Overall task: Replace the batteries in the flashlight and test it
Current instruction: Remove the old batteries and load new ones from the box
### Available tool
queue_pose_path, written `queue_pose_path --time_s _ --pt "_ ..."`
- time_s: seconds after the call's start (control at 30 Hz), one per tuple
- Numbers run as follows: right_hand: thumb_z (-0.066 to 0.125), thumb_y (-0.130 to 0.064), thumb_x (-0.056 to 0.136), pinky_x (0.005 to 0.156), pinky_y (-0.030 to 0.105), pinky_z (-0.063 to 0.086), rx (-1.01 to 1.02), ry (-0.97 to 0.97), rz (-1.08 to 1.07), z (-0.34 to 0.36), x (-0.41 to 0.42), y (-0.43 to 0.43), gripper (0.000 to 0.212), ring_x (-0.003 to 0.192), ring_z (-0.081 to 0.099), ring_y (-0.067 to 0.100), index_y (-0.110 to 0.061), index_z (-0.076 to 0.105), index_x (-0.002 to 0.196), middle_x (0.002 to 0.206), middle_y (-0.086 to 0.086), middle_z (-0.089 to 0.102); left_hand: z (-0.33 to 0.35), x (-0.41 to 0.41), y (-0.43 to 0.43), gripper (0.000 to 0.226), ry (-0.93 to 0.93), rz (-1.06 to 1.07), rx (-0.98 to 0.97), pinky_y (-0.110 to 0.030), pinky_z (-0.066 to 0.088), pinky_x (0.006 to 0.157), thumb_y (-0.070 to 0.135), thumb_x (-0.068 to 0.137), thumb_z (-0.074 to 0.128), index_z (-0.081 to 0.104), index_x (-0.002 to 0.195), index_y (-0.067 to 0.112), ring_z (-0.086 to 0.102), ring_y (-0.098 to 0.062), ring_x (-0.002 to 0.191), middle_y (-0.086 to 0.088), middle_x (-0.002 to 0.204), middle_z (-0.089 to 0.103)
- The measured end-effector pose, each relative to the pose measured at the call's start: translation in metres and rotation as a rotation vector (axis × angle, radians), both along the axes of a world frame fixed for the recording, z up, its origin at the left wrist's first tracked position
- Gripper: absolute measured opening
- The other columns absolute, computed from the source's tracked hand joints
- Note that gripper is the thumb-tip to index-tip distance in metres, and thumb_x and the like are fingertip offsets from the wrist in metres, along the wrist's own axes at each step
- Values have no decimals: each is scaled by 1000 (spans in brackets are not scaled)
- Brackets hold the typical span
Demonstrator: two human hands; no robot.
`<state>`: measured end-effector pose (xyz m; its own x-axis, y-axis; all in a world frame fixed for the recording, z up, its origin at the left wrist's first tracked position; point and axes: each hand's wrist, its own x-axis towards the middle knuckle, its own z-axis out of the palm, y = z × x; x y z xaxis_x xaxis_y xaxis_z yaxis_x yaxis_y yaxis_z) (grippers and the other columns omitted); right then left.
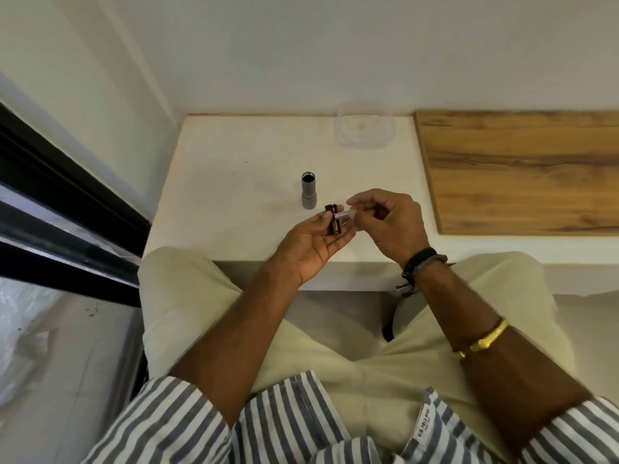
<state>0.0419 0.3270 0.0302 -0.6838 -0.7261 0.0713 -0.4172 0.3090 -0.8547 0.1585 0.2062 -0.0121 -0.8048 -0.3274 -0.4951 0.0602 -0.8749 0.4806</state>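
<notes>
A grey flashlight body (308, 192) stands upright on the white table (234, 182), its open dark end facing up. Just in front of it, my left hand (311, 244) holds a dark battery holder (333, 219) between thumb and fingers. My right hand (390, 219) pinches a small pale battery (345, 214) at its tip, and the battery's other end touches the holder. The two hands are close together above the table's front edge.
A clear plastic container (365, 128) sits at the back of the table near the wall. A wooden board (522, 169) lies to the right. A dark window frame (67, 209) runs along the left. My legs are under the table's front edge.
</notes>
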Motion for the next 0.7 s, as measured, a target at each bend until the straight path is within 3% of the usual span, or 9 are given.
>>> queue_pose_path --time_s 0.13,0.37,0.5,0.6,0.7 --pt "77 -19 87 69 18 56 25 131 -16 5 3 1 7 73 68 8 -17 73 92 78 -6 71 -2 0 4 31 8 -15 -17 -48 46 107 4 103 45 52 132 -6 63 -36 119 -24 126 64" --pt "74 -14 90 76 20 56 6 251 -19 4 6 0 7 75 68 11 -11 79 94 84 -1 77 -4 -2 7 28 6 -47 -107 -45 49 105 2 103 45 56 128 -5 66 -31 114 -16 118 70" --pt "77 -15 88 71 2 48 -27 177 -112 -5 8 -4 7 70 64 -7 -13 78 94 78 -11 70 -6 -3 9 26 30 -42 -135 -40 51 103 2 101 48 60 124 -3 65 -29 117 -16 121 69" --pt "76 -15 88 75 14 52 -51 185 -127 -11 15 -6 5 70 64 -5 -14 80 91 76 -14 69 -6 -4 9 26 48 -29 -152 -38 51 102 3 101 49 62 123 1 63 -28 120 -18 127 66" --pt "75 -13 88 80 27 55 -103 217 -150 -14 23 -7 8 76 64 5 -13 81 94 83 -4 76 -7 -5 10 27 41 -15 -189 -38 50 103 3 101 49 61 126 1 63 -27 120 -18 129 64"
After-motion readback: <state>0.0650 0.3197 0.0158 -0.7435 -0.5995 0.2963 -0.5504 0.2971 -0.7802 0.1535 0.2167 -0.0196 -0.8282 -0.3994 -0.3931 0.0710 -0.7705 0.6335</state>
